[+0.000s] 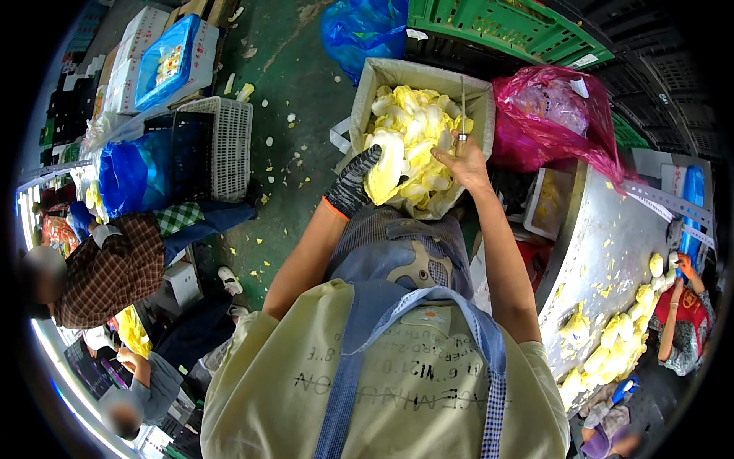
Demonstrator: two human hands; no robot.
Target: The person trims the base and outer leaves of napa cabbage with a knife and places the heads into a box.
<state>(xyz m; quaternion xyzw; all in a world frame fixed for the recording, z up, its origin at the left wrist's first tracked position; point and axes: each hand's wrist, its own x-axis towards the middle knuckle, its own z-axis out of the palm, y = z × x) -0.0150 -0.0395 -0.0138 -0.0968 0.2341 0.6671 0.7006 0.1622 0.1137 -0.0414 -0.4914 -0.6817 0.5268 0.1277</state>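
Over the near left side of a lined box (423, 70), my left hand (353, 183), in a dark knitted glove with an orange cuff, grips a pale yellow and white napa cabbage (384, 164). Part of the cabbage overlaps the leaves, and my thumb and fingertips are partly hidden. My bare right hand (466, 164) is closed around the handle of a knife (462, 103). Its narrow blade points away from me, above the box's right side. Loose yellow cabbage leaves (417, 115) fill the box in front of my legs.
Right of the box lies a pink plastic bag (550, 115). A metal table (585, 252) holds several cabbages (615, 336). Beyond stand a blue bag (365, 34) and a green crate (505, 27). A white basket (231, 141) is left; people work on both sides. Leaf scraps litter the green floor (283, 92).
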